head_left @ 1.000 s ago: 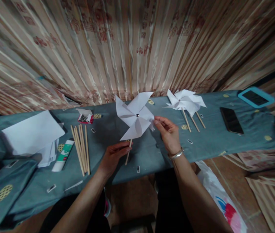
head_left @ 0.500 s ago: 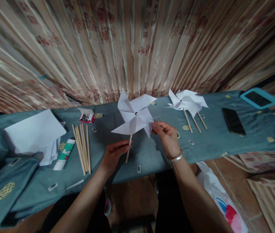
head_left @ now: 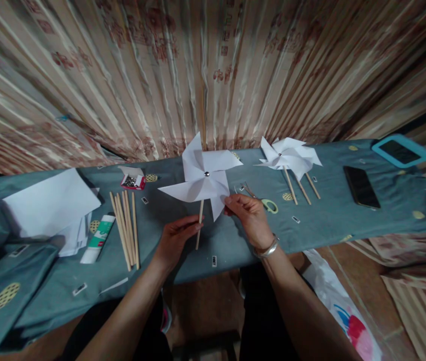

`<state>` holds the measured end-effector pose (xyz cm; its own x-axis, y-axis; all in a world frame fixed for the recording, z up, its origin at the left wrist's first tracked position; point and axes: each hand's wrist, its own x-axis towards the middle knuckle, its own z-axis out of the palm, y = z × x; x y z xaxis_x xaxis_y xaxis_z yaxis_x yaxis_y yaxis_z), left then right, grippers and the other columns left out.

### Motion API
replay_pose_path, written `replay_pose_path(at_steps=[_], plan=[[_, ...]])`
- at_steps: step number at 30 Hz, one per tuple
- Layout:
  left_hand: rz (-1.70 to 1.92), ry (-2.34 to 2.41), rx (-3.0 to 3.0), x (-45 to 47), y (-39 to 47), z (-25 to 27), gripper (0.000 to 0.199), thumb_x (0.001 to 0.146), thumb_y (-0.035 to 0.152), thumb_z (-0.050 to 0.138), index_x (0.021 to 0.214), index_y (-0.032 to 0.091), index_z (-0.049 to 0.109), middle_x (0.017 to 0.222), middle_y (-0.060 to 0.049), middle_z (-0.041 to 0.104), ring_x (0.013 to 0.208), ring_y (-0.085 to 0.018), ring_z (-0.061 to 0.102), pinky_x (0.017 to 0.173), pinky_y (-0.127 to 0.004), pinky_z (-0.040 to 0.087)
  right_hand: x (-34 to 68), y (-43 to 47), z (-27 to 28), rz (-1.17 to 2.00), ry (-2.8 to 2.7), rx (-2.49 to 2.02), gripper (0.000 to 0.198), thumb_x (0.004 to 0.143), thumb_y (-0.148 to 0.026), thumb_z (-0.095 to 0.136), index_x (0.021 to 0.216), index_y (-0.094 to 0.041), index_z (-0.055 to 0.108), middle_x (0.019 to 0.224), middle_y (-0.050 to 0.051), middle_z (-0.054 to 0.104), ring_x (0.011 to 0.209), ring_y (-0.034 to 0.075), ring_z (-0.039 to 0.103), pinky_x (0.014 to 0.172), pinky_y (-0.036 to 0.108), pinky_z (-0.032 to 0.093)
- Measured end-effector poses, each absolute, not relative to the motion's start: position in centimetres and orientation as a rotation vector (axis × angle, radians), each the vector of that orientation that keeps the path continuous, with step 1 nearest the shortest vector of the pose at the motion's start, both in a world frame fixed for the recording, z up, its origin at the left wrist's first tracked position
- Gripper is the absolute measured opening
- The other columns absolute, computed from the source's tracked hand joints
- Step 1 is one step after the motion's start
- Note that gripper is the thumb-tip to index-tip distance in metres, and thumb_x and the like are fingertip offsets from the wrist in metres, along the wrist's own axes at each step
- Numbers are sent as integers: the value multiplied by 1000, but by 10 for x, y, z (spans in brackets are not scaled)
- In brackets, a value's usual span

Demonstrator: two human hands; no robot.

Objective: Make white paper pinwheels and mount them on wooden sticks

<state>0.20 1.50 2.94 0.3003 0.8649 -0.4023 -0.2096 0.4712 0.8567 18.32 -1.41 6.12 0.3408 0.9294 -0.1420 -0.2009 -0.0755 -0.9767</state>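
A white paper pinwheel (head_left: 197, 189) with a silver pin (head_left: 207, 174) at its centre is held up over the table. My left hand (head_left: 178, 235) is closed around its thin wooden stick (head_left: 199, 220), below the blades. At the lower right blade, my right hand (head_left: 246, 213) pinches the paper edge between thumb and fingers. A pair of scissors with a pale green handle (head_left: 270, 205) lies just behind my right hand, partly hidden by it.
Finished pinwheels (head_left: 291, 155) lie at the back right, near a black phone (head_left: 361, 187) and a blue-framed device (head_left: 401, 150). Leftward are wooden sticks (head_left: 128, 230), a glue tube (head_left: 98, 238), a red box of pins (head_left: 133, 180) and white paper (head_left: 52, 203). A plastic bag (head_left: 336, 296) sits below the table.
The pinwheel's blades have turned clockwise a little. My right hand has moved left and slightly down with the blade, uncovering the scissors. My left hand keeps its grip on the stick.
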Motion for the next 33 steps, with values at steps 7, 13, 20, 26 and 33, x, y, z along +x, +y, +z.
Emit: replay_pose_path(at_steps=[7, 13, 20, 26, 33], plan=[[814, 991, 814, 3, 15, 30, 31, 51, 31, 91, 78, 19, 81, 79, -6, 77, 80, -20, 68, 85, -33, 51, 175, -16, 62, 1169, -771, -1288, 37, 61, -57, 82, 61, -22, 69, 60, -1, 66, 56, 12, 56, 57, 25, 47], [813, 967, 814, 4, 15, 27, 33, 51, 33, 91, 79, 19, 81, 76, -4, 77, 80, -19, 68, 86, -33, 51, 172, -17, 64, 1196, -819, -1275, 36, 65, -56, 81, 62, -22, 70, 63, -1, 69, 58, 12, 58, 60, 26, 50], [807, 933, 862, 4, 14, 28, 30, 57, 34, 88, 83, 19, 81, 84, -6, 78, 83, -21, 69, 89, -34, 51, 166, -17, 62, 1248, -793, -1234, 35, 64, -54, 83, 64, -21, 72, 61, -1, 69, 59, 12, 60, 60, 25, 51], [815, 912, 842, 5, 13, 29, 29, 55, 33, 89, 80, 21, 81, 84, -6, 79, 89, -23, 70, 96, -38, 49, 161, -17, 58, 1270, -859, -1239, 36, 66, -56, 80, 62, -21, 71, 63, 0, 71, 59, 12, 60, 59, 25, 50], [819, 965, 818, 3, 16, 28, 31, 50, 34, 92, 77, 22, 81, 83, -4, 79, 81, -19, 70, 88, -32, 52, 176, -18, 63, 1092, -956, -1334, 38, 71, -57, 76, 64, -19, 73, 62, 1, 70, 54, 11, 55, 54, 25, 45]])
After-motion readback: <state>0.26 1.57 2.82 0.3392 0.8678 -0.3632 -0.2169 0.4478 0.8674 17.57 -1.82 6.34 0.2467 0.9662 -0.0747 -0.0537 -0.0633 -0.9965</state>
